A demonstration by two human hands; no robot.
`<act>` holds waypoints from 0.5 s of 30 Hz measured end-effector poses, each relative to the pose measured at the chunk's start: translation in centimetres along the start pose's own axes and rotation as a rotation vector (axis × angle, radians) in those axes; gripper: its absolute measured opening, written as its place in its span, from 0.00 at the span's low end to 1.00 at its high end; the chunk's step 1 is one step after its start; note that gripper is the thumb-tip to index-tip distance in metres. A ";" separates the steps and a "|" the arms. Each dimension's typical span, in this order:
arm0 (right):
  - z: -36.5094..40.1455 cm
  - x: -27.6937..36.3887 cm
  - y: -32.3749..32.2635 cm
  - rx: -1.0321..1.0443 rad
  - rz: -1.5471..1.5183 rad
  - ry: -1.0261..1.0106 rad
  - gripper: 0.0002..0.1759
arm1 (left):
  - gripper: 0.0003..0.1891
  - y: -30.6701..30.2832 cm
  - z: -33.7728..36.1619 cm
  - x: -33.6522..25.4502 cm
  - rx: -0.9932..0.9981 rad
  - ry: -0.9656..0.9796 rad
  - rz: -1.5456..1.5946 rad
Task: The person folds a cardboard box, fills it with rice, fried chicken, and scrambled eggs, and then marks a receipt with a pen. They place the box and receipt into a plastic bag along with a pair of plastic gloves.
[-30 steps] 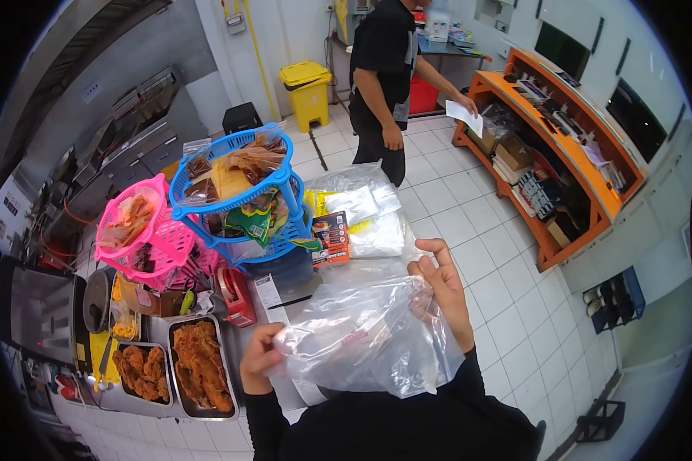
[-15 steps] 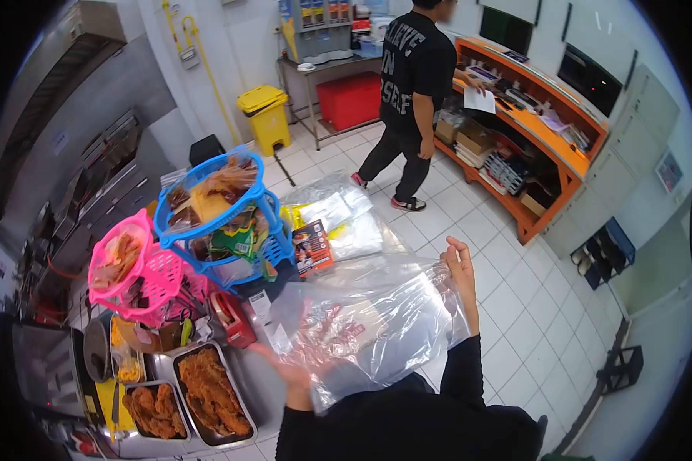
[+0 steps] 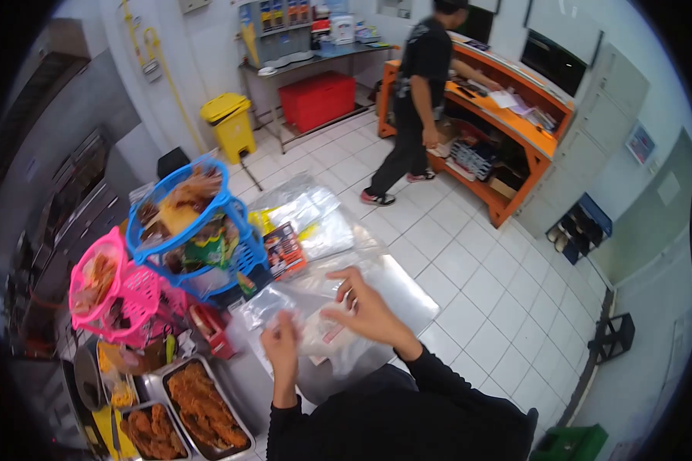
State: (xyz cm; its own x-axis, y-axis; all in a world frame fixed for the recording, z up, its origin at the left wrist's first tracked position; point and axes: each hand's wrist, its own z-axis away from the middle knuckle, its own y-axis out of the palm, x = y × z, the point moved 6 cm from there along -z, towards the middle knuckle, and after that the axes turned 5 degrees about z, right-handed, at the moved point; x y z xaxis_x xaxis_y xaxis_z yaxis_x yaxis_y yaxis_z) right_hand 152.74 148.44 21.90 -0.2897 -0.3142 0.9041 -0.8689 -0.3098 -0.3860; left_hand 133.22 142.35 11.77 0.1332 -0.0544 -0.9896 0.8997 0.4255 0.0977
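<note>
A clear plastic bag (image 3: 284, 303) lies flattened on the steel counter (image 3: 400, 288) in front of me. My left hand (image 3: 281, 347) pinches its near edge, fingers closed on the film. My right hand (image 3: 369, 311) presses down on the bag's right part, fingers spread over a crumpled fold. Both sleeves are black. More clear bags (image 3: 304, 211) are stacked farther back on the counter.
A blue basket (image 3: 188, 230) and a pink basket (image 3: 104, 292) of packets stand to the left. Steel trays of fried chicken (image 3: 204, 407) sit at the near left. A person in black (image 3: 415, 100) walks by an orange counter (image 3: 507, 115). A yellow bin (image 3: 227, 123) stands by the wall.
The bag, held up and spread in the air before, now lies down on the counter. Both hands dropped and came closer together. The other person walked farther toward the orange counter.
</note>
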 end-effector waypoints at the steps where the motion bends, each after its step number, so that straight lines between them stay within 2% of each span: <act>1: 0.1 0.8 1.8 0.037 -0.016 -0.008 0.33 | 0.11 1.2 0.4 -1.0 0.043 0.009 0.198; 2: 0.2 1.4 3.1 0.008 -0.023 -0.002 0.34 | 0.10 2.8 0.9 -2.3 0.078 0.028 0.398; 4: 0.1 1.7 5.4 0.035 -0.049 -0.005 0.35 | 0.10 2.5 1.5 -3.4 0.039 -0.014 0.417; 6: -0.2 1.5 5.5 -0.135 -0.044 -0.061 0.36 | 0.10 0.9 1.6 -3.0 -0.003 -0.056 0.444; 8: -0.4 1.7 6.4 -0.079 -0.133 -0.068 0.37 | 0.12 -0.4 0.9 -1.1 0.039 -0.100 0.209; 12: -1.0 1.3 7.2 0.078 -0.320 -0.009 0.33 | 0.14 -1.5 1.2 -0.1 -0.147 -0.219 0.051; 14: -1.5 1.2 5.4 -0.043 -0.130 -0.160 0.28 | 0.10 -2.9 1.6 -2.2 -0.336 -0.030 -0.132; 15: -1.8 1.5 3.5 -0.166 0.041 -0.265 0.26 | 0.15 -4.8 1.4 -3.6 -0.319 0.189 -0.198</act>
State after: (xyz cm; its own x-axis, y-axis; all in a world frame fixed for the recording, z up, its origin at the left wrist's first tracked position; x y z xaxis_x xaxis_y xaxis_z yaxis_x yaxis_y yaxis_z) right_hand 148.57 148.52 22.27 -0.2300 -0.5528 0.8010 -0.9186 -0.1485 -0.3662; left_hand 129.05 139.23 15.00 -0.1344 -0.0091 -0.9909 0.7222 0.6838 -0.1042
